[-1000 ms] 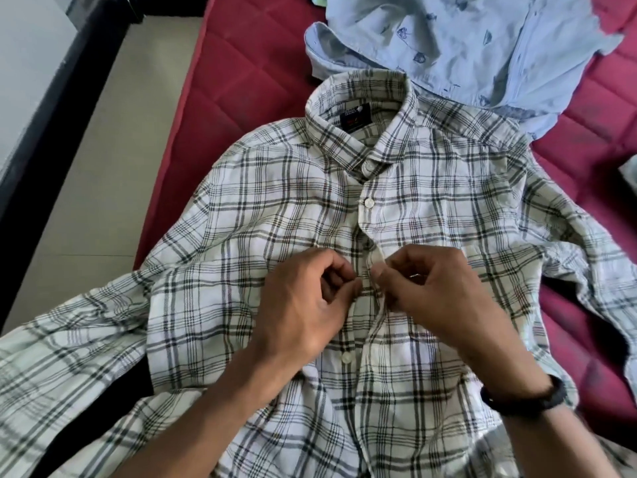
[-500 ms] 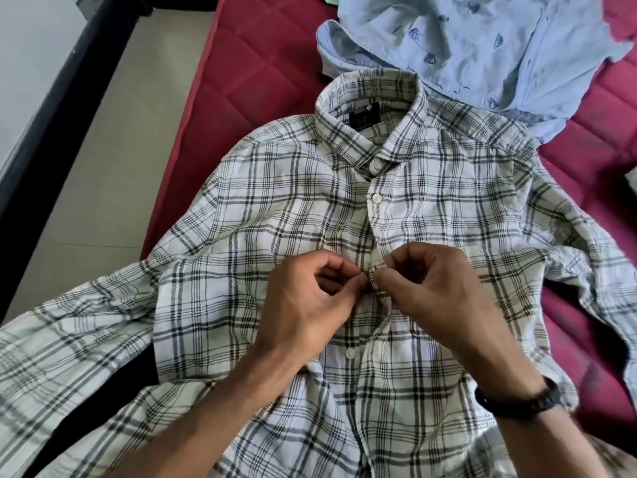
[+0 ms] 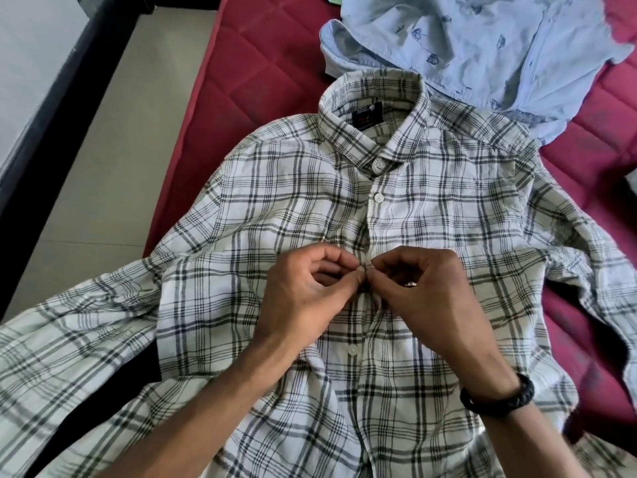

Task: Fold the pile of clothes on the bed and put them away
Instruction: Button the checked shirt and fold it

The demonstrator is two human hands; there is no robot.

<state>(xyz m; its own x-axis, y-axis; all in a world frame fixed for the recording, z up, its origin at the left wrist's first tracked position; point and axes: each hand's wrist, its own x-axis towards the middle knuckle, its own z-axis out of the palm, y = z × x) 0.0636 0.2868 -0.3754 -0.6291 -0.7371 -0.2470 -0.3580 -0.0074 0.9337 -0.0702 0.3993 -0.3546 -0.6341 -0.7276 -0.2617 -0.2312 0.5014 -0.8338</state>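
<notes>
Here, head view: one camera looking down on a bed.
Plaid shirt [image 3: 448,208]: lies face up and spread out on the red quilted bed [image 3: 262,70], collar away from the person, one sleeve reaching past the bed's edge.
Left hand [image 3: 306,294]: grip curled, thumb and fingertips pinching the shirt's front placket at mid-chest.
Right hand [image 3: 424,288]: grip curled likewise, pinching the same placket spot, its fingertips touching the left hand's; a black wristband [image 3: 499,398] on the wrist.
Buttons: white ones show above and below the hands on the placket.
Light blue shirt [image 3: 482,46]: crumpled just beyond the plaid shirt's collar, touching it.
Floor [image 3: 103,167]: beige, beside the bed.
</notes>
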